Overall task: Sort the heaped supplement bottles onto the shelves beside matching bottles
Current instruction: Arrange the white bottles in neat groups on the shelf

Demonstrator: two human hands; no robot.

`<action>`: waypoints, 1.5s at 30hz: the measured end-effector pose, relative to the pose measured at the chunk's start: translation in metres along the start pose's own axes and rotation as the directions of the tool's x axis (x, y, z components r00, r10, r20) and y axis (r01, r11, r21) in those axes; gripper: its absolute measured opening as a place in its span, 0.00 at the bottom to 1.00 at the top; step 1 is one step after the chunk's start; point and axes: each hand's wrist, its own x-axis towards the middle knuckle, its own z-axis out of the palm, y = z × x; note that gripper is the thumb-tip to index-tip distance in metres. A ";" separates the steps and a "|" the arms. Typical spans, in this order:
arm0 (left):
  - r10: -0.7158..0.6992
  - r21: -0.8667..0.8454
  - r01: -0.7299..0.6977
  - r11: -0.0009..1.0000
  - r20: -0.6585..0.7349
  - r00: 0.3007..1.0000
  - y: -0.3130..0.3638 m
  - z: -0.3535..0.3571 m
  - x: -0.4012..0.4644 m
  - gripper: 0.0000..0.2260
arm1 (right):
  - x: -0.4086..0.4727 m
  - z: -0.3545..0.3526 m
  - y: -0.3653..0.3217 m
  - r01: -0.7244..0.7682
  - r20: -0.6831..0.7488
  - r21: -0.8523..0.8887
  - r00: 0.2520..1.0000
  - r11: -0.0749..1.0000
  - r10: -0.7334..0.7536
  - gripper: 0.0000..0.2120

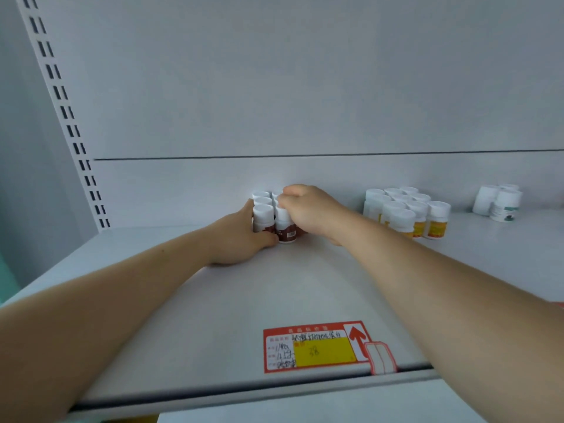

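Observation:
A tight cluster of brown-labelled bottles with white caps (286, 225) stands at the back of the white shelf (213, 315). My left hand (241, 236) cups the cluster's left side, thumb along the front bottle's base. My right hand (308, 210) lies over the cluster's right side with fingers curled over the caps; the bottles beneath it are hidden. I cannot tell whether it holds a single bottle.
A group of yellow-labelled bottles (407, 213) stands to the right, and a few green-labelled bottles (500, 204) farther right. A red and yellow price tag (314, 348) sits at the shelf's front edge. A slotted upright (65, 117) runs up the left.

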 end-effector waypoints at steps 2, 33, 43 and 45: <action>0.024 0.017 -0.023 1.000 -0.016 1.000 0.001 0.001 0.000 0.27 | 0.000 0.000 0.000 0.006 -0.007 -0.005 1.000 1.000 -0.006 0.09; 0.007 0.247 -0.002 0.969 -0.019 1.000 0.041 -0.040 -0.028 0.40 | -0.003 -0.060 -0.034 -0.041 -0.163 -0.342 0.986 0.939 -0.016 0.25; 0.169 0.165 -0.172 0.971 0.030 0.985 0.137 0.007 -0.023 0.36 | -0.046 -0.172 0.053 -0.254 -0.268 -0.544 0.956 0.800 0.121 0.24; 0.137 0.119 -0.141 0.983 0.047 0.990 0.154 0.032 -0.012 0.39 | -0.045 -0.179 0.076 -0.243 -0.231 -0.529 0.963 0.813 0.137 0.27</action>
